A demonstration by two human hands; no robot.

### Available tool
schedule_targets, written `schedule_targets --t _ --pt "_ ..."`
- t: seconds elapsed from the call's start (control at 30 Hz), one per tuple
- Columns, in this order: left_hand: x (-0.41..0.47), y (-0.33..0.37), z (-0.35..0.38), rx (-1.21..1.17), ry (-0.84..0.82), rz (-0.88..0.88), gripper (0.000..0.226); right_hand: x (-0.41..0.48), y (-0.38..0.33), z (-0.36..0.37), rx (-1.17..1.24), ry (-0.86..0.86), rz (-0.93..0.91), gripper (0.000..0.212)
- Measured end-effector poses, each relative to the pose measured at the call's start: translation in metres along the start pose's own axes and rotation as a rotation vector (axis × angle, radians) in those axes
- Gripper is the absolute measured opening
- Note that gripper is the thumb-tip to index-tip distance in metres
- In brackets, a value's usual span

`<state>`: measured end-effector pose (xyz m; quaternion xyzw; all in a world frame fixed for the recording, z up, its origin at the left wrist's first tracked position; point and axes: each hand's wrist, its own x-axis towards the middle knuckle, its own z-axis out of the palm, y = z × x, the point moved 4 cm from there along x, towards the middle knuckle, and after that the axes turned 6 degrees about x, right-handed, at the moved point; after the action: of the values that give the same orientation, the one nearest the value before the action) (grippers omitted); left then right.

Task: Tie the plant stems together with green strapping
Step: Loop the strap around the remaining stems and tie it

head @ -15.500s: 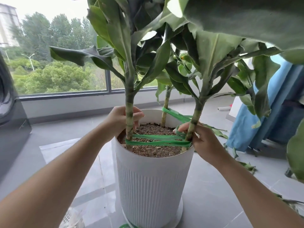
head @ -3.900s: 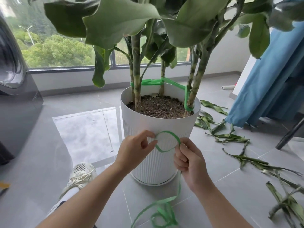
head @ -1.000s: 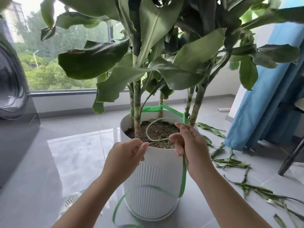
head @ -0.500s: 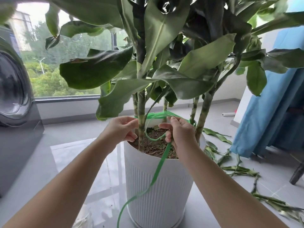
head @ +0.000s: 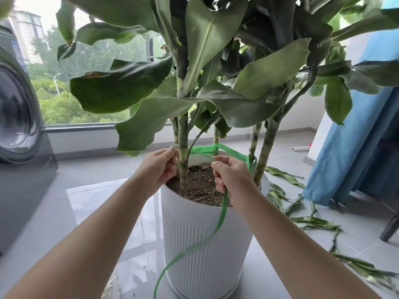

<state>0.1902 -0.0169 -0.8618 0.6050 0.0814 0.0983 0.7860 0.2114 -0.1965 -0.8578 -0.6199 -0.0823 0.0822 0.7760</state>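
- Right hand [head: 232,178] grips the green strapping [head: 220,219] over the white pot [head: 205,244].
- Left hand [head: 158,167] is curled beside a stem [head: 183,173]; I cannot tell what it pinches.

The pot [head: 205,244] is matt white plastic, finely ribbed below a smooth rim. The soil [head: 198,186] is brown, crumbly and rough. The green strapping [head: 218,225] is a thin, flat plastic band with a slight sheen. The leaves [head: 121,87] look waxy and glossy. The grey floor tiles [head: 97,201] are polished and reflective. The blue cloth [head: 345,158] is matt.
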Motion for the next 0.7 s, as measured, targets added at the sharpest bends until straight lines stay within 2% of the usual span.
schedule_targets --t 0.13,0.23,0.33,0.43,0.57,0.7 --pt "0.004 -0.004 -0.01 -0.178 0.215 -0.016 0.028 -0.004 -0.003 -0.008 0.037 0.035 0.026 0.014" --pt "0.002 -0.006 -0.015 -0.226 0.294 -0.052 0.024 -0.006 -0.003 -0.007 0.023 0.044 0.045 0.013" --pt "-0.003 -0.003 -0.012 0.027 0.224 -0.063 0.017 -0.004 -0.004 -0.005 0.038 0.047 0.047 0.018" --pt "-0.005 0.003 -0.002 0.262 0.08 -0.024 0.021 0.0 -0.008 -0.002 0.003 0.028 0.027 0.021" --pt "0.0 0.008 0.008 0.449 -0.044 -0.043 0.03 0.007 -0.007 0.008 -0.253 -0.009 -0.05 0.02" --pt "0.005 0.012 0.013 0.473 -0.107 -0.035 0.028 0.016 -0.005 0.015 -0.521 -0.035 -0.143 0.021"
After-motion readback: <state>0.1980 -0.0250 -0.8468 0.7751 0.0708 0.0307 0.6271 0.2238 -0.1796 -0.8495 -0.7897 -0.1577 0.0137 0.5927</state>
